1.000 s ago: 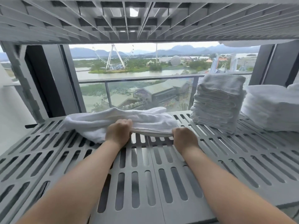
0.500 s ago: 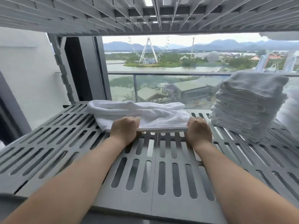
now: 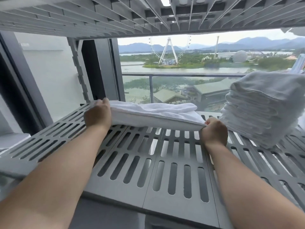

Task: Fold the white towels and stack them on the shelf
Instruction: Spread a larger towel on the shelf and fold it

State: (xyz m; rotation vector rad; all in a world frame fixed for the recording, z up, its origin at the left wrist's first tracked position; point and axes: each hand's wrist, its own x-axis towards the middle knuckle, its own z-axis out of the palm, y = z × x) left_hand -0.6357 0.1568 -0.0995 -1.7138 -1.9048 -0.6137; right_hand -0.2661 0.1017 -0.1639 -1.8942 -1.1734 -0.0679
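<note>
A white towel (image 3: 153,115), folded lengthwise into a long strip, lies across the grey slotted shelf (image 3: 165,171). My left hand (image 3: 98,114) holds its left end, fingers curled over the far edge. My right hand (image 3: 214,131) pinches the near right corner, which is lifted slightly off the shelf. A tall stack of folded white towels (image 3: 264,109) stands on the shelf just right of my right hand.
Another slotted shelf (image 3: 115,15) hangs close overhead. Behind the shelf are a glass balcony railing (image 3: 181,75) and a dark window frame (image 3: 97,70) at the left. A grey upright post (image 3: 79,63) stands at the shelf's back left corner.
My left hand has slid left along the towel to its left end. The right hand still pinches the right corner. The camera has swung left, so the stack sits nearer the right edge.
</note>
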